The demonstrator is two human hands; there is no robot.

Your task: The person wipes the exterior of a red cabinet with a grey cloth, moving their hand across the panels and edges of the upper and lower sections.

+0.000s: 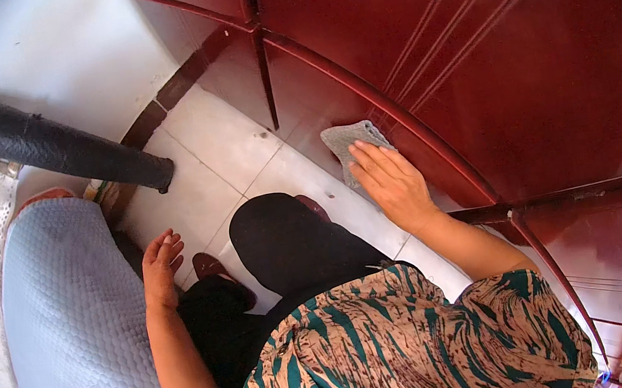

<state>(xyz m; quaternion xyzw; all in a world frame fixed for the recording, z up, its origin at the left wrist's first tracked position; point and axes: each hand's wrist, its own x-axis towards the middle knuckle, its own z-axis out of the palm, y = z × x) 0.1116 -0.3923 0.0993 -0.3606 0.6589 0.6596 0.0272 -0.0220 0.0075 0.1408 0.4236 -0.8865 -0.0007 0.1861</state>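
Note:
A folded grey cloth (352, 146) lies against the lower part of a glossy dark red panel (524, 92). My right hand (393, 182) holds it there, fingers stretched over the cloth and pressing it to the surface just below a curved raised rail (396, 110). The thumb side of that hand is hidden. Over on the left, my left hand (162, 266) hangs in the air beside the bed's edge. It is empty, with its fingers loosely bent and slightly apart.
A bed with a pale blue quilted cover (76, 315) stands on the left. A thick black padded tube (64, 145) juts out above the white tiled floor (199, 163). A dark red ledge (599, 193) runs along the panel at right. My bent knee (284, 231) is between my hands.

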